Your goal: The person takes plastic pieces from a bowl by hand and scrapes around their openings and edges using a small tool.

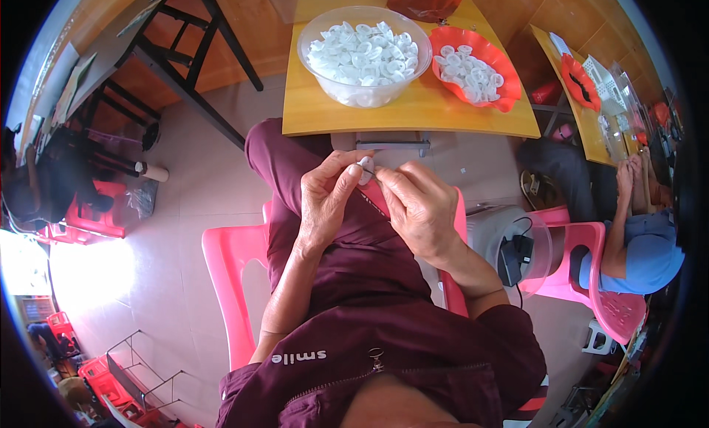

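Pinches one small white piece (364, 164) above the lap between left hand's (325, 195) thumb and fingers, presses right hand's (422, 210) thumb and forefinger together at its right side, seemingly on a thin dark thing (371, 172), too small to identify. Seems mid-work on this single piece. Farther out, faces a clear bowl (362, 13) heaped with white pieces and a red scalloped dish (487, 59) holding fewer, both on yellow table (310, 119); can't tell which lot counts as done or left.

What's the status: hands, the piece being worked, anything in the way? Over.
Left hand pinching small white piece. Right hand fingers drawn together close beside it; any tool there unclear. Table and clear bowl beyond, neither blocking.
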The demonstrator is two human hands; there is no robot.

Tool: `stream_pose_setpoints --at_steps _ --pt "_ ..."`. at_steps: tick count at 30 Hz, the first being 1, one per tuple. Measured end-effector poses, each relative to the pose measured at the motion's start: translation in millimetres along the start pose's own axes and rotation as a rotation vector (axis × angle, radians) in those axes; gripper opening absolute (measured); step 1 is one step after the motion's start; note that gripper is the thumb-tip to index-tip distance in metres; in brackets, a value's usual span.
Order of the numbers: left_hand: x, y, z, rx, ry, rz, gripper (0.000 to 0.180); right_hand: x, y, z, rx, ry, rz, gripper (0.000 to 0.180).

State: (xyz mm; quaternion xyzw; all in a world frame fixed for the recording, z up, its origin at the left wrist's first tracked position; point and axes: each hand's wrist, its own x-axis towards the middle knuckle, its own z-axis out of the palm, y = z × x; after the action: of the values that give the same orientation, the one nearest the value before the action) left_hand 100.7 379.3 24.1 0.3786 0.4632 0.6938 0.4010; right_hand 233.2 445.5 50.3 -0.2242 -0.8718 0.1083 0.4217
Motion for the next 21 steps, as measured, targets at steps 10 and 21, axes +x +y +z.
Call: stream_pose_setpoints --at_steps 10,21 --pt "1 -9 2 0.059 0.03 0.069 0.023 -3 -4 4 -0.125 -0.064 0.012 0.02" --pt "5 3 3 0.074 0.046 0.043 0.023 -3 -9 -5 -0.161 -0.093 0.035 0.017"
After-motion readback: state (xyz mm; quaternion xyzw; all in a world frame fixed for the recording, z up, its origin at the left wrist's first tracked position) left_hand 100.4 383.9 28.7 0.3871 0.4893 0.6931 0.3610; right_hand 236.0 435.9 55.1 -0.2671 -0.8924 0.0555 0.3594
